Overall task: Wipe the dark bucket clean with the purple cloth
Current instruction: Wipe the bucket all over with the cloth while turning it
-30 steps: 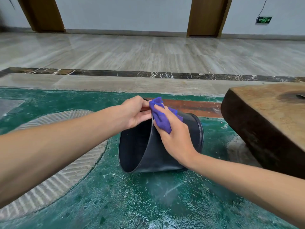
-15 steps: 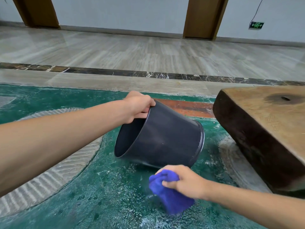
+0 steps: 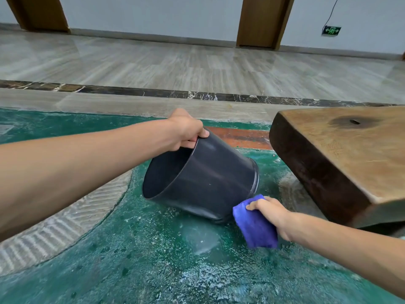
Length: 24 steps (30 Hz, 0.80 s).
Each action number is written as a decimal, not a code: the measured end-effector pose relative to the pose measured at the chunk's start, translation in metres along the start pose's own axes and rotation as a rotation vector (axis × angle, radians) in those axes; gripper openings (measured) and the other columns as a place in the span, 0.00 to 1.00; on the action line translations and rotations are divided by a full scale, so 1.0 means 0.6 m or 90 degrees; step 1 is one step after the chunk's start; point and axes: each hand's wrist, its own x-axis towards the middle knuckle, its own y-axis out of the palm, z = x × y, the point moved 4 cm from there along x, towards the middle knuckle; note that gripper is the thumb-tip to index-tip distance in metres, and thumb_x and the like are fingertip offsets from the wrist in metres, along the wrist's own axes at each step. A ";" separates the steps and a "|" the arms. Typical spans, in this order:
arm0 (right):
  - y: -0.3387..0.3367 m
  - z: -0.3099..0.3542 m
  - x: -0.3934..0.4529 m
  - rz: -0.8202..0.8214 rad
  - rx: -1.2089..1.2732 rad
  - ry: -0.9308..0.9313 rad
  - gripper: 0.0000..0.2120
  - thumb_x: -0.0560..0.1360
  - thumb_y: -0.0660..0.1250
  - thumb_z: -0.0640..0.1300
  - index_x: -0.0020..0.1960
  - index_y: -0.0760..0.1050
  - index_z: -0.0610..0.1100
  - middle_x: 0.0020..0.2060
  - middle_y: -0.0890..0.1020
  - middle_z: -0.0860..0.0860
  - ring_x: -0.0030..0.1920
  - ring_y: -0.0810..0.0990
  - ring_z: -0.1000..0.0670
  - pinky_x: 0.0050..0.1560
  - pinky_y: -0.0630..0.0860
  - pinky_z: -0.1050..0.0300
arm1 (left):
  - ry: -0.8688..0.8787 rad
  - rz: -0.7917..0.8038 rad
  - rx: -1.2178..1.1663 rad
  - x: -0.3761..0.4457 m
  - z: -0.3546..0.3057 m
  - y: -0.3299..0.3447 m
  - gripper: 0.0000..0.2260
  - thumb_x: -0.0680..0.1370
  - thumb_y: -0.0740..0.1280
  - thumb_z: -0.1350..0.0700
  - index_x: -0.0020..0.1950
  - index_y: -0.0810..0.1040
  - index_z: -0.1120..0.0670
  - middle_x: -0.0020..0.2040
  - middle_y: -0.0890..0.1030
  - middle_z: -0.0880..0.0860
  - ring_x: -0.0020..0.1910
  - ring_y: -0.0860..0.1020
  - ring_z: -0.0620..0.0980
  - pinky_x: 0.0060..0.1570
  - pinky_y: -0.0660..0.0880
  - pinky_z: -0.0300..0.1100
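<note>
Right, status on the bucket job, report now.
Left hand grips bucket rim, bucket tipped on green floor. Right hand holds cloth at bucket's base. Wood slab close on the right.

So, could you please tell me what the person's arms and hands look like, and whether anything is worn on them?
Both forearms are bare as far as the frame shows, with no sleeves visible. The left hand and right hand carry no gloves, and no watch, rings or bracelets show.
</note>
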 end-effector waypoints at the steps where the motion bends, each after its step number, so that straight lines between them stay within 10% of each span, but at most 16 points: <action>1: 0.006 0.006 -0.003 0.012 -0.002 -0.002 0.06 0.75 0.70 0.38 0.52 0.81 0.42 0.46 0.86 0.42 0.46 0.83 0.44 0.40 0.75 0.56 | 0.007 -0.004 0.008 -0.004 -0.006 0.004 0.10 0.71 0.73 0.67 0.40 0.75 0.56 0.32 0.72 0.53 0.30 0.71 0.48 0.32 0.79 0.39; 15: 0.175 0.105 -0.077 0.129 0.355 0.097 0.19 0.75 0.58 0.36 0.66 0.69 0.38 0.65 0.73 0.40 0.65 0.78 0.38 0.62 0.79 0.37 | -0.021 -0.157 -0.036 -0.023 -0.006 -0.008 0.11 0.68 0.70 0.70 0.35 0.71 0.59 0.26 0.70 0.54 0.14 0.68 0.44 0.22 0.76 0.37; 20: 0.173 0.175 -0.095 0.130 0.393 0.032 0.22 0.75 0.57 0.36 0.69 0.68 0.38 0.65 0.72 0.41 0.62 0.79 0.41 0.51 0.84 0.46 | -0.002 -0.182 0.059 -0.025 0.009 -0.008 0.04 0.66 0.72 0.65 0.38 0.79 0.61 0.27 0.75 0.55 0.23 0.75 0.50 0.33 0.82 0.45; 24: 0.130 0.225 -0.092 0.066 0.608 -0.096 0.13 0.77 0.55 0.32 0.59 0.72 0.37 0.49 0.79 0.38 0.40 0.80 0.45 0.32 0.81 0.54 | 0.013 -0.191 0.111 -0.018 0.005 -0.031 0.04 0.65 0.73 0.64 0.34 0.78 0.59 0.25 0.74 0.54 0.23 0.72 0.51 0.32 0.79 0.43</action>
